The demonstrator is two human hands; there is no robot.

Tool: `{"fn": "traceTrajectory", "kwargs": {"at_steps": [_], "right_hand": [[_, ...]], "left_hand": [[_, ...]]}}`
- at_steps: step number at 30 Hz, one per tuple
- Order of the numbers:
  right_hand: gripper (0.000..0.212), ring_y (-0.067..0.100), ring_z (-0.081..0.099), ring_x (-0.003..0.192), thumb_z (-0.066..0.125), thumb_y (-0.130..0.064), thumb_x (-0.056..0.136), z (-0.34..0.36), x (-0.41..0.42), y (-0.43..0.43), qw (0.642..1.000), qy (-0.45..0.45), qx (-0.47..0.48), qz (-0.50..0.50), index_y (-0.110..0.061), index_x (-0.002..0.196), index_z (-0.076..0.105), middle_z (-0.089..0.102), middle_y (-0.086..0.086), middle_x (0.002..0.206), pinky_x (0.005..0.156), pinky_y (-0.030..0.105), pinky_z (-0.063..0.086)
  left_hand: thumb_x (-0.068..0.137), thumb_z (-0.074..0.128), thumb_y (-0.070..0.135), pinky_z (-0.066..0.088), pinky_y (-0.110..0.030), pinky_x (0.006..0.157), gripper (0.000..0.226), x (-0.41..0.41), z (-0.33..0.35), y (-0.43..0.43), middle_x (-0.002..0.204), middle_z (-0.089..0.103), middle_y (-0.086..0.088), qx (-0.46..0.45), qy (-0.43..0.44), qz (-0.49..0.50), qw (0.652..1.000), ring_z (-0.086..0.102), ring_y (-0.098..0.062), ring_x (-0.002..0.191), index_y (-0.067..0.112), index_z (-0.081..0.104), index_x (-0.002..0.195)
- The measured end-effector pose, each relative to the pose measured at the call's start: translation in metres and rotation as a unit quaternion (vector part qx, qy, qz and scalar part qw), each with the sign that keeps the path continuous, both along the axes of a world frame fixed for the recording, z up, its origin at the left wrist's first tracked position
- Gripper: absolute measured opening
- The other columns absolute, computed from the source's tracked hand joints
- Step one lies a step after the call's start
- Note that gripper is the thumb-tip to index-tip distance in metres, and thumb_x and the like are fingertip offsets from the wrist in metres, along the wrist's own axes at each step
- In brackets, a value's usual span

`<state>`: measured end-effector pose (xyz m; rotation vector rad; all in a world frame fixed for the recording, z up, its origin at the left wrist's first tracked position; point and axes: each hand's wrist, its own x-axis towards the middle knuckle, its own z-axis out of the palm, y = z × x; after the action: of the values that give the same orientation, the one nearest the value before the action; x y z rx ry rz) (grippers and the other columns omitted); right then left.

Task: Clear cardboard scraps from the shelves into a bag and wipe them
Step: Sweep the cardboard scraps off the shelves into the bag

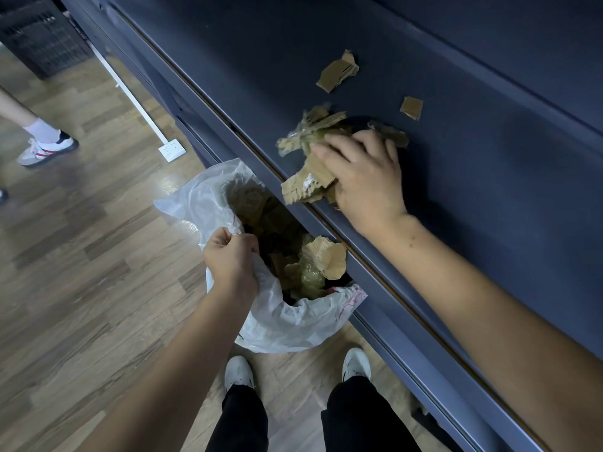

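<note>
bag: cardboard scraps inside; left hand pinches rim (mouth open).
shelf: right hand, fingers spread, presses scrap pile at edge; loose scraps at 1 o'clock.
floor: wood, 9 o'clock.

- The pile of scraps lies on the shelf at its front edge, partly overhanging it.
- The right grip rests on top of the pile.
- Two loose scraps lie farther back on the shelf, apart from the pile: the larger scrap and, right of it, the smaller scrap.
- The bag hangs below the shelf's front edge, over the floor, with more bagged scraps inside.
- The left grip holds the bag's near-left rim.
- A socket strip lies on the floor beyond the bag; a crate stands far left.
</note>
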<state>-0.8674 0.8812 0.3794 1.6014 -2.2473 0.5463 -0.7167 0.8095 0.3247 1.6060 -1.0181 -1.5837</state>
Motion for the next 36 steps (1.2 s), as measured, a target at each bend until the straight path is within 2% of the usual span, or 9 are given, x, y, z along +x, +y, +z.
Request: {"fn": "traceTrajectory", "kwargs": {"at_steps": [5, 15, 18, 21, 24, 28, 31, 33, 36], "right_hand": [[0.035, 0.022, 0.066, 0.075, 0.051, -0.002, 0.074, 0.006, 0.029, 0.0, 0.986, 0.107, -0.042, 0.123, -0.018, 0.095, 0.074, 0.073, 0.001, 0.091, 0.072, 0.031, 0.04], [0.033, 0.013, 0.064, 0.076, 0.042, -0.01, 0.079, -0.029, 0.069, 0.011, 0.969, 0.064, 0.16, 0.18, -0.025, 0.076, 0.071, 0.069, -0.007, 0.078, 0.067, 0.024, 0.046], [0.033, 0.015, 0.062, 0.085, 0.041, -0.008, 0.083, -0.033, 0.069, 0.012, 0.96, 0.034, 0.208, 0.185, -0.022, 0.093, 0.069, 0.068, -0.006, 0.088, 0.072, 0.026, 0.047], [0.038, 0.023, 0.047, 0.112, 0.037, -0.01, 0.093, -0.038, 0.064, 0.013, 0.931, -0.059, 0.295, 0.206, -0.011, 0.13, 0.047, 0.058, 0.004, 0.122, 0.091, 0.034, 0.04], [0.054, 0.022, 0.042, 0.119, 0.045, -0.005, 0.086, -0.035, 0.063, 0.012, 0.917, -0.099, 0.325, 0.211, -0.009, 0.139, 0.033, 0.054, 0.004, 0.127, 0.098, 0.035, 0.035], [0.052, 0.025, 0.044, 0.123, 0.048, -0.002, 0.081, -0.012, 0.063, 0.012, 0.911, -0.17, 0.297, 0.232, -0.008, 0.132, 0.044, 0.053, 0.006, 0.131, 0.102, 0.038, 0.028], [0.047, 0.034, 0.055, 0.111, 0.043, 0.001, 0.072, 0.011, 0.052, 0.014, 0.94, -0.224, 0.139, 0.217, -0.003, 0.114, 0.063, 0.064, 0.014, 0.119, 0.098, 0.044, 0.035], [0.045, 0.037, 0.052, 0.117, 0.044, -0.004, 0.075, 0.015, 0.034, 0.011, 0.967, -0.224, 0.045, 0.115, -0.004, 0.115, 0.064, 0.058, 0.016, 0.127, 0.1, 0.046, 0.036], [0.048, 0.035, 0.018, 0.141, 0.052, -0.03, 0.087, 0.009, -0.013, 0.004, 0.969, -0.228, 0.034, -0.09, -0.02, 0.134, 0.048, 0.024, 0.008, 0.154, 0.112, 0.05, 0.013]], "left_hand": [[0.066, 0.041, -0.019, 0.016, -0.011, 0.036, 0.042, 0.0, -0.002, -0.002, 0.033, 0.027, 0.009, 0.002, 0.011, 0.005, 1.0, 0.022, -0.005, 0.032, 0.016, 0.023, 0.051], [0.07, 0.04, -0.021, 0.017, -0.01, 0.035, 0.044, -0.004, 0.002, -0.001, 0.05, 0.024, 0.002, 0.021, 0.057, 0.024, 0.998, 0.02, -0.007, 0.025, 0.016, 0.024, 0.054], [0.07, 0.04, -0.021, 0.017, -0.008, 0.036, 0.044, -0.005, 0.003, -0.001, 0.035, 0.022, 0.004, 0.028, 0.063, 0.027, 0.997, 0.018, -0.008, 0.024, 0.016, 0.022, 0.053], [0.07, 0.038, -0.021, 0.017, -0.007, 0.036, 0.043, -0.005, 0.004, -0.001, 0.028, 0.021, 0.008, 0.024, 0.068, 0.027, 0.997, 0.018, -0.007, 0.023, 0.015, 0.02, 0.053], [0.071, 0.038, -0.021, 0.017, -0.005, 0.036, 0.044, -0.005, 0.005, -0.001, 0.027, 0.02, 0.008, 0.022, 0.071, 0.031, 0.997, 0.017, -0.007, 0.022, 0.015, 0.02, 0.054], [0.072, 0.039, -0.021, 0.017, -0.006, 0.034, 0.044, -0.005, 0.004, -0.002, 0.027, 0.022, 0.01, 0.014, 0.072, 0.028, 0.997, 0.019, -0.005, 0.022, 0.015, 0.02, 0.053], [0.071, 0.036, -0.021, 0.016, -0.006, 0.036, 0.043, -0.004, 0.003, -0.002, 0.028, 0.022, 0.01, 0.021, 0.071, 0.029, 0.997, 0.018, -0.005, 0.022, 0.015, 0.02, 0.054], [0.069, 0.036, -0.021, 0.016, -0.008, 0.037, 0.042, -0.003, 0.002, -0.003, 0.028, 0.023, 0.011, 0.025, 0.056, 0.023, 0.998, 0.019, -0.005, 0.023, 0.016, 0.021, 0.055], [0.069, 0.037, -0.02, 0.017, -0.009, 0.037, 0.042, -0.004, 0.001, -0.004, 0.027, 0.023, 0.012, 0.024, 0.045, 0.019, 0.998, 0.02, -0.005, 0.023, 0.016, 0.022, 0.055]]}}
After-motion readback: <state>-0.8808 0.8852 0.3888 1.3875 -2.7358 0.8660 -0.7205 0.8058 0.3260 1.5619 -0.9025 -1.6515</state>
